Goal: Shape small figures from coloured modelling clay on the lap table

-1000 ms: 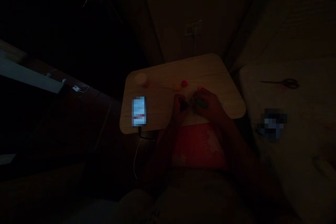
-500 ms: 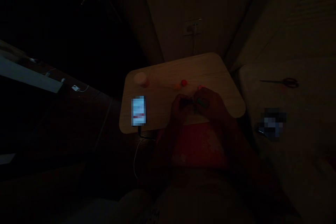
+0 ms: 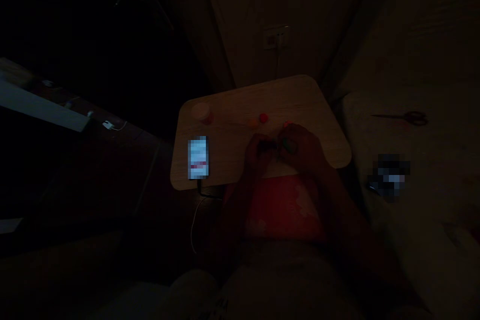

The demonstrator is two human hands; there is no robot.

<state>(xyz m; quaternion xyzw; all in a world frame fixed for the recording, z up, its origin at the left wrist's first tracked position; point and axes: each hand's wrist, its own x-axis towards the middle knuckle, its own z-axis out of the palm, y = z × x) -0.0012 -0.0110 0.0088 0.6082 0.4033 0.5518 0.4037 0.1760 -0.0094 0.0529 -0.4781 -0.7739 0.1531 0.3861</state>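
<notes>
A: Your right hand [image 3: 303, 144] is curled nearly closed, with a small, dull-green, rounded lump [image 3: 289, 146] gripped in its fingers over the near part of the pale, wood-grained, round-cornered table [image 3: 232, 105].

B: And your left [image 3: 255, 155]?

A: You have it just beside the right, fingers bent toward the thumb. A dark patch shows in the bend; I cannot tell whether you hold something there or it is shadow, nor how far your grip is open.

B: What lies close to you?

A: Beyond your hands sit a small, bright-red, round ball [image 3: 263, 118] and, just left of it, a dim orange lump [image 3: 252, 123]. A small pinkish-red piece [image 3: 287, 124] shows right behind your right knuckles.

B: Further to your left stand a pale, round-topped cup [image 3: 202, 112] and, nearer you, a lit, rectangular phone [image 3: 198, 158].
</notes>
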